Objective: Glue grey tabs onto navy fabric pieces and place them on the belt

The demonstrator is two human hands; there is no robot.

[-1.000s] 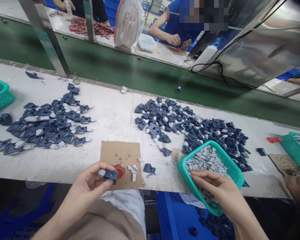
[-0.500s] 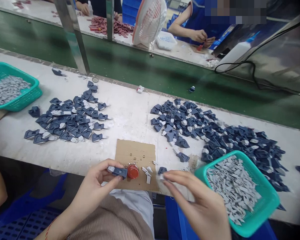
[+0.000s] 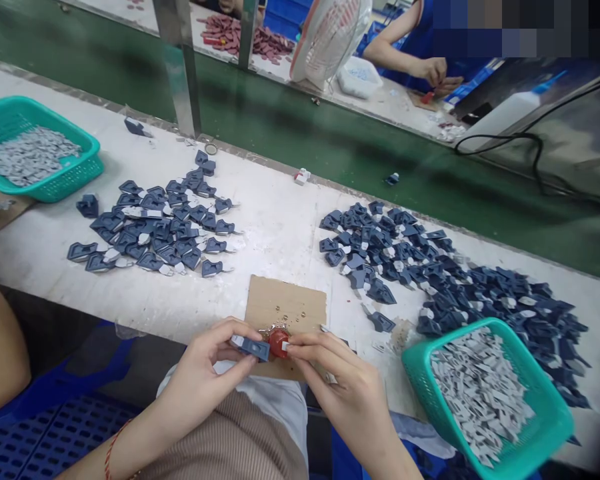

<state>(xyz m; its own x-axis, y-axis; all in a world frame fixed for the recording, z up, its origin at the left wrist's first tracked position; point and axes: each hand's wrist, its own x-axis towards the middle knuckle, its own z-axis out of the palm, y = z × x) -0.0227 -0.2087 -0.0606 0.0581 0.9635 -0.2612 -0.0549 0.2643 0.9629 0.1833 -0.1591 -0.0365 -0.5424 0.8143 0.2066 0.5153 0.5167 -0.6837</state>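
Note:
My left hand [image 3: 219,363] pinches a dark blue plastic part [image 3: 254,348] with a light grey end, between thumb and fingers. Just right of it, my right hand [image 3: 340,373] grips a small light grey plastic piece [image 3: 285,346] at its fingertips. That piece is over a red round cap [image 3: 279,341], which sits on a sheet of brown cardboard [image 3: 310,299] at the table's near edge. Whether the piece touches the cap, I cannot tell. Clear drops dot the cardboard around the cap. My right hand covers the cardboard's right side.
Dark blue parts lie in a left pile [image 3: 155,230] and a larger right pile [image 3: 480,287]. Green baskets of small grey pieces stand at right [image 3: 415,367] and left [image 3: 75,180]. Beyond a green strip [image 3: 260,127], a co-worker's hands [image 3: 433,73] work near a fan [image 3: 325,40].
My right hand has moved left from beside the cardboard to the red cap, carrying the grey piece. My left hand still holds the blue part near the cap. The view has shifted slightly.

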